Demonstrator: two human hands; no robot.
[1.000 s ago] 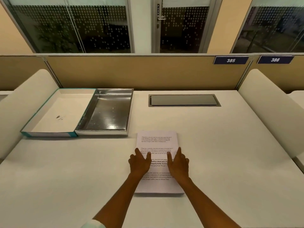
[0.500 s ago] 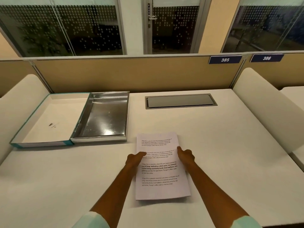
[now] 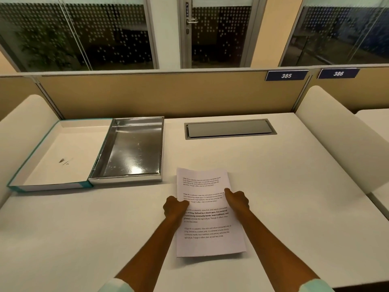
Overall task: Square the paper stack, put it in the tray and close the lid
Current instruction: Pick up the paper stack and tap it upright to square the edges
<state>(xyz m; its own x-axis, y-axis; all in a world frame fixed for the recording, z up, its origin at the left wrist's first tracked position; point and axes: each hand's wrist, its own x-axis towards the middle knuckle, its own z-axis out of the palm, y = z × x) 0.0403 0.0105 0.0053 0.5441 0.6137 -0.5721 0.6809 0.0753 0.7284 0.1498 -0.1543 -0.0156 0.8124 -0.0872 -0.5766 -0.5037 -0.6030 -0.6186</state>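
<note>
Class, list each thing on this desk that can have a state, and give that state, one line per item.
paper stack: gripped at both side edges
left hand: closed on stack's left edge
right hand: closed on stack's right edge
silver tray: open, empty
teal-edged lid: lying open beside tray
desk cable hatch: shut

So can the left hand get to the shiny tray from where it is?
Probably yes. The left hand grips the paper stack at its left edge, and the silver tray lies open just ahead to the left, with only bare desk between them.
</note>
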